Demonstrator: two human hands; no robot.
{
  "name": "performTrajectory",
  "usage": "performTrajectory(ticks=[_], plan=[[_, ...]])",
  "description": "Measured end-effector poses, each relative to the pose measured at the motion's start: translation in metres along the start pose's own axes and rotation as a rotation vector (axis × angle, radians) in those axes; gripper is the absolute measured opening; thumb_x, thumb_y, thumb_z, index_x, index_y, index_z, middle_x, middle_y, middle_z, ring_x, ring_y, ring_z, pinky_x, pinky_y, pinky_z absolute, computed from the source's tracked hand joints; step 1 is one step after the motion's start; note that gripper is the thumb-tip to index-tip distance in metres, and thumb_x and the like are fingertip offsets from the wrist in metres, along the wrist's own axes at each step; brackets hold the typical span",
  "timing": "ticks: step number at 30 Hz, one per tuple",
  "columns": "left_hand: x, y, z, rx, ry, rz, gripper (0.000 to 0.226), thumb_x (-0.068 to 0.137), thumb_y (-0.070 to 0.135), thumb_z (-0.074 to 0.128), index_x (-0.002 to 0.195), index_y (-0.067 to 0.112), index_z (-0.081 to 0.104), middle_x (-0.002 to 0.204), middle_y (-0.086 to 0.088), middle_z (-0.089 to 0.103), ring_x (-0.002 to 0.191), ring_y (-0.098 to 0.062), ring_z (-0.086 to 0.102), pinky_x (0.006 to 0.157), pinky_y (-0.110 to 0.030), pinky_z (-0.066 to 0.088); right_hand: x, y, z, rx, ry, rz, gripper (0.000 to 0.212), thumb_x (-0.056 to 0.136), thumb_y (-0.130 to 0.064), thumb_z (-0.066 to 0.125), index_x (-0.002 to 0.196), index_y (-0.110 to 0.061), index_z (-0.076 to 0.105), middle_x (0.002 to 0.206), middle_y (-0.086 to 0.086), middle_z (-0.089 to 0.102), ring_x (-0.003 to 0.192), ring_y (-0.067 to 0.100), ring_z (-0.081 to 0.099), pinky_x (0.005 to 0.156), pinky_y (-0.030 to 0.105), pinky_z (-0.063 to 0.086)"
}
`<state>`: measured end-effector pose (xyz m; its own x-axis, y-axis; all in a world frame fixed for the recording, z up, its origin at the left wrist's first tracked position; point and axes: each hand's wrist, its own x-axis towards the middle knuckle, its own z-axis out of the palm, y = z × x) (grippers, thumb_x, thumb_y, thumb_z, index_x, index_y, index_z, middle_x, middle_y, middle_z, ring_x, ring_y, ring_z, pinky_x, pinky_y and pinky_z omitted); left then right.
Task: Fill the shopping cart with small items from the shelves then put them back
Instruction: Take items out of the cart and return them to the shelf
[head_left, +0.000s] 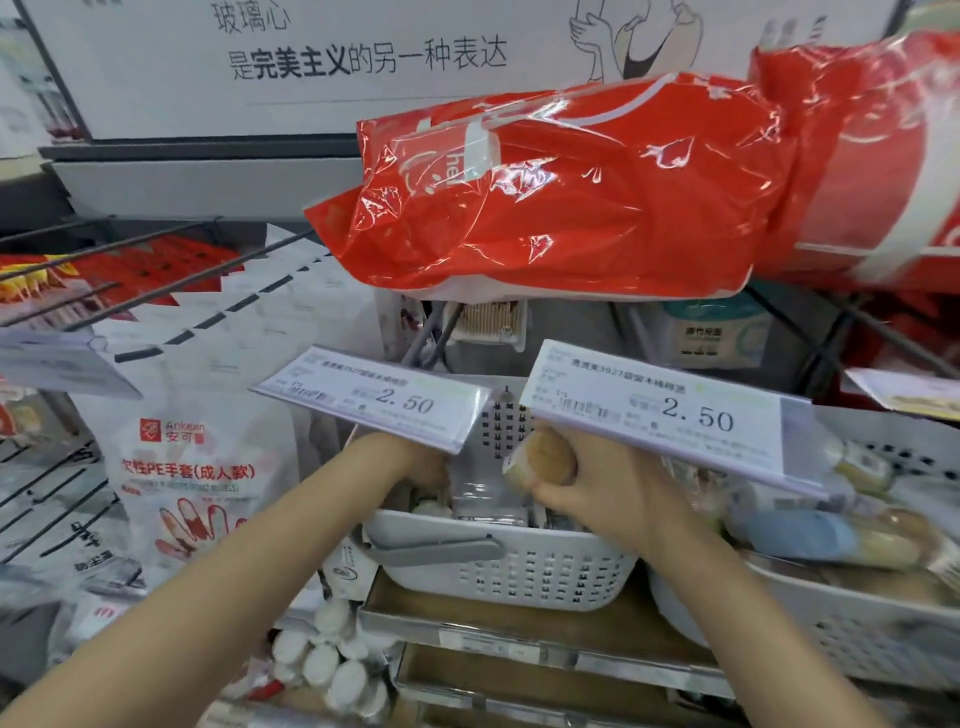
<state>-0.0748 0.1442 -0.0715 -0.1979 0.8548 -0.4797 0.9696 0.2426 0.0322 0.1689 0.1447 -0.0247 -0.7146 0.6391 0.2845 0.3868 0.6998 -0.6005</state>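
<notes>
Two price tags (371, 397) overhang one white perforated basket (498, 566); right hand (597, 488) grips a tan roll (540, 460) above it, left hand (415, 460) grip indeterminable, reaching beneath a tag.

- The left hand (423, 462) lay mostly hidden behind a price tag (371, 397), so its grip could not be told.
- The small roll (540, 460) in the right hand (597, 493) was blurred, its label unreadable.
- Right of that hand, packets in the next basket (857, 631) were smeared, and a second tag (660, 410) covered some.
- Both forearms were cut off by the bottom edge.
</notes>
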Motion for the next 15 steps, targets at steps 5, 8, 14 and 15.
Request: performTrajectory(ticks=[5,8,14,15], plan=[[0.014,0.004,0.002,0.078,-0.099,0.005,0.025,0.091,0.036,0.055,0.106,0.016,0.054,0.117,-0.007,0.056,0.104,-0.027,0.053,0.086,-0.032,0.043,0.002,0.012,0.003,0.063,0.003,-0.004,0.018,0.081,-0.042,0.06,0.089,-0.026,0.061,0.088,-0.014,0.063,0.089,-0.005,0.056,0.073,0.005,0.039],[0.024,0.003,0.008,0.125,-0.183,-0.05,0.024,0.088,0.042,0.057,0.081,0.019,0.055,0.096,-0.003,0.059,0.09,-0.023,0.058,0.086,-0.034,0.048,0.003,0.018,0.008,-0.025,0.011,0.016,0.024,0.076,-0.055,0.053,0.087,-0.034,0.058,0.09,-0.018,0.062,0.089,-0.003,0.057,0.076,0.019,0.046],[0.023,0.001,0.001,0.088,-0.105,0.034,0.032,0.083,0.033,0.065,0.109,0.018,0.056,0.112,-0.004,0.06,0.099,-0.025,0.059,0.09,-0.04,0.051,0.005,0.019,0.011,0.01,0.114,0.052,0.011,0.076,-0.048,0.057,0.079,-0.04,0.051,0.081,-0.02,0.056,0.081,-0.006,0.052,0.068,0.008,0.036],[0.022,0.002,0.0,0.064,-0.085,0.067,0.039,0.081,0.03,0.067,0.117,0.018,0.055,0.115,-0.004,0.059,0.103,-0.025,0.058,0.092,-0.041,0.05,0.005,0.021,0.012,0.006,0.146,0.063,0.015,0.075,-0.051,0.055,0.083,-0.039,0.054,0.086,-0.019,0.058,0.085,-0.004,0.053,0.071,0.011,0.04]])
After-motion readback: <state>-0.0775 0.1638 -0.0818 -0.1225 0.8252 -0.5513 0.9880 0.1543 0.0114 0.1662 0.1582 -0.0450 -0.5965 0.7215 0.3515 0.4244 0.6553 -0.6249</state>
